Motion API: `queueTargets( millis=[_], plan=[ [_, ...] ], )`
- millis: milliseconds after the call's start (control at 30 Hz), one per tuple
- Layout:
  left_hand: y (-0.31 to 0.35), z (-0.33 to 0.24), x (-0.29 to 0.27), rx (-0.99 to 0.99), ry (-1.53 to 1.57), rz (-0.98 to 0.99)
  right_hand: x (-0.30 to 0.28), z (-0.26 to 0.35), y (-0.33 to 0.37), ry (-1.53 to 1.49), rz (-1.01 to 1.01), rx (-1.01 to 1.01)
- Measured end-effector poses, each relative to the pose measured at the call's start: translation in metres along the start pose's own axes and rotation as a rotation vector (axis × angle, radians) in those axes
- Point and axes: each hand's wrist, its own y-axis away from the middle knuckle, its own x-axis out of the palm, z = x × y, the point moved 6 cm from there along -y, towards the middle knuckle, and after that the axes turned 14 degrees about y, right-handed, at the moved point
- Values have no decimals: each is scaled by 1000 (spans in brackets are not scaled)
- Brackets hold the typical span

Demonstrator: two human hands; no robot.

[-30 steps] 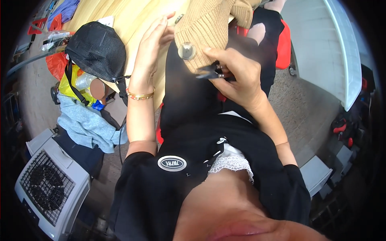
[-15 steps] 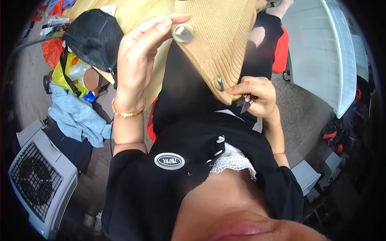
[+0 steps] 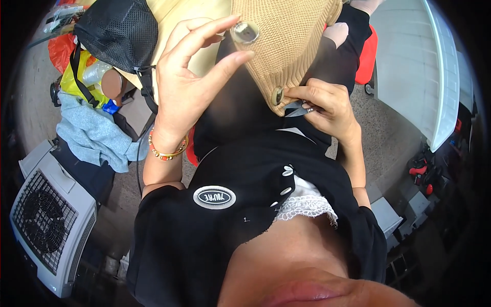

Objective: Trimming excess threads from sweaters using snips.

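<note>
A tan ribbed knit garment (image 3: 286, 36) hangs over my lap, its lower corner pointing toward me. Two large dark, shiny buttons sit along its edge: an upper button (image 3: 245, 33) and a lower button (image 3: 277, 95). My left hand (image 3: 189, 77) is beside the upper button, thumb and fingers spread apart, fingertips close to the knit edge. My right hand (image 3: 327, 107) is closed around small metal thread snips (image 3: 298, 110), blades pointing left just under the garment's corner. Its index finger and thumb meet at the edge by the lower button.
A wooden table (image 3: 179, 15) carries a black mesh bag (image 3: 120, 38) at the far left. Below it lie a yellow bag (image 3: 76, 77) and a light-blue knit (image 3: 94, 135). An air cooler (image 3: 51, 220) stands at left. A pale plastic bin (image 3: 414, 66) is at right, near a red stool (image 3: 365, 56).
My left thumb and fingers have spread apart at the upper button. The garment's lower corner and my right hand have shifted slightly up, and the snips' blades now point left.
</note>
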Motion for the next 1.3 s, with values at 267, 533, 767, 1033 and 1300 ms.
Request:
queueTargets(
  millis=[267,533,767,1033,1300],
  plan=[
    [9,3,-4,3,72,-134,-56,6,-19,17,-83,-9],
    [11,0,-1,223,-14,-184,-33,34,-61,270,-117,-156],
    [7,-12,-3,463,-294,-144,-39,39,-68,388,-174,-132],
    [-1,5,5,417,9,-107,-37,46,-77,327,-250,-47],
    [-13,15,2,375,188,-185,-40,52,-82,298,-270,112]
  ],
)
